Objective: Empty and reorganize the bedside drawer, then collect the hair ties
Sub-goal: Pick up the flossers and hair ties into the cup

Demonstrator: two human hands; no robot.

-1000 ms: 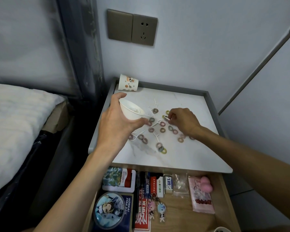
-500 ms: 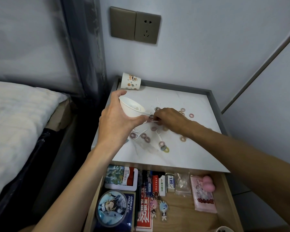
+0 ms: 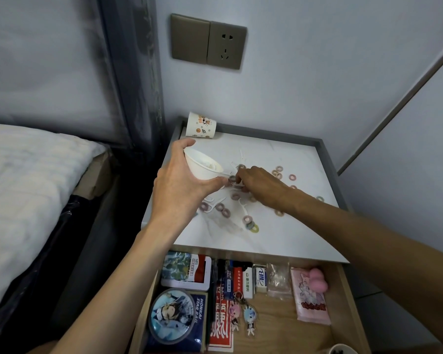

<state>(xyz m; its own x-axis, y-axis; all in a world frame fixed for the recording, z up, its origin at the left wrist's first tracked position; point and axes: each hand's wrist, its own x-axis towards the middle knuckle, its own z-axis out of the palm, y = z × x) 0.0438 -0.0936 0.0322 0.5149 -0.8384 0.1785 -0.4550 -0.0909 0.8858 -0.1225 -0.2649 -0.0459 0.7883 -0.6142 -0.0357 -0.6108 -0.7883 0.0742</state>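
Several small coloured hair ties (image 3: 250,222) and thin white picks lie scattered on the marble top of the bedside table (image 3: 292,241). My left hand (image 3: 182,190) grips a white paper cup (image 3: 202,164), tilted toward the ties, just above the tabletop. My right hand (image 3: 261,185) reaches in beside the cup's rim, its fingertips curled down on a hair tie (image 3: 232,178). Below the tabletop the wooden drawer (image 3: 343,302) stands pulled out with its contents lined up.
A patterned paper cup (image 3: 201,125) sits at the table's back left corner. The drawer holds cards, a round tin (image 3: 172,316), keychain figures (image 3: 242,315), lighters, a pink packet (image 3: 310,300). A bed (image 3: 31,180) lies left; a wall socket (image 3: 226,44) is above. Raised grey rim borders the tabletop.
My right hand has moved left across the tabletop from the middle of the ties to the cup's rim. The cup in my left hand stayed nearly in place.
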